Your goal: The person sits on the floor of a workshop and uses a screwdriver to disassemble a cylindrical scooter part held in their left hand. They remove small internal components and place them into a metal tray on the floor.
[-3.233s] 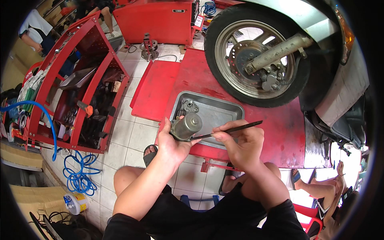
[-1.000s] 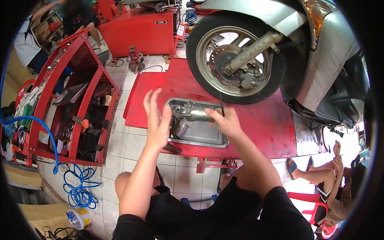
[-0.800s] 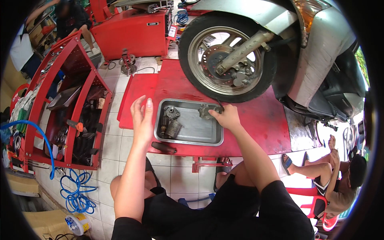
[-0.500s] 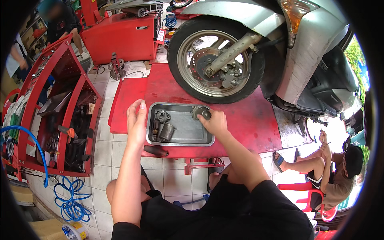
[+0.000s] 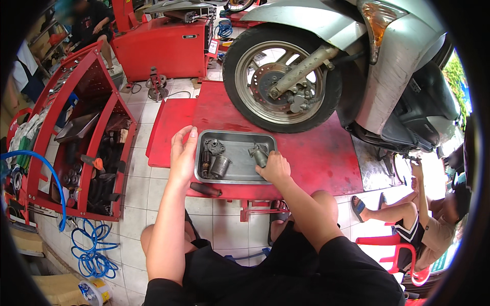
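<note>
A shallow grey metal tray (image 5: 238, 180) lies near the front edge of a red platform. My right hand (image 5: 276, 167) is at its right side, fingers curled round the lower end of a grey metal motor part (image 5: 258, 153), which tilts inside the tray; the hand partly hides the grip. At the tray's left rim is my left hand (image 5: 184, 149), fingers stretched out and holding nothing. Inside the tray's left half are a toothed metal housing (image 5: 215, 147), a dark motor armature (image 5: 206, 163) and a grey metal cylinder (image 5: 220, 166). A dark handle (image 5: 205, 189) rests just below the tray.
Beyond the tray, a scooter's front wheel (image 5: 282, 86) stands on the red platform (image 5: 316, 158). A red tool cart (image 5: 87, 168) is on the left, with coiled blue hose (image 5: 94, 250) on the tiles. One person (image 5: 434, 229) sits at right; another (image 5: 92, 25) is at far left.
My right hand and the motor part have moved down toward me within the tray's right side. My left hand stays by the left rim. The view has shifted slightly.
</note>
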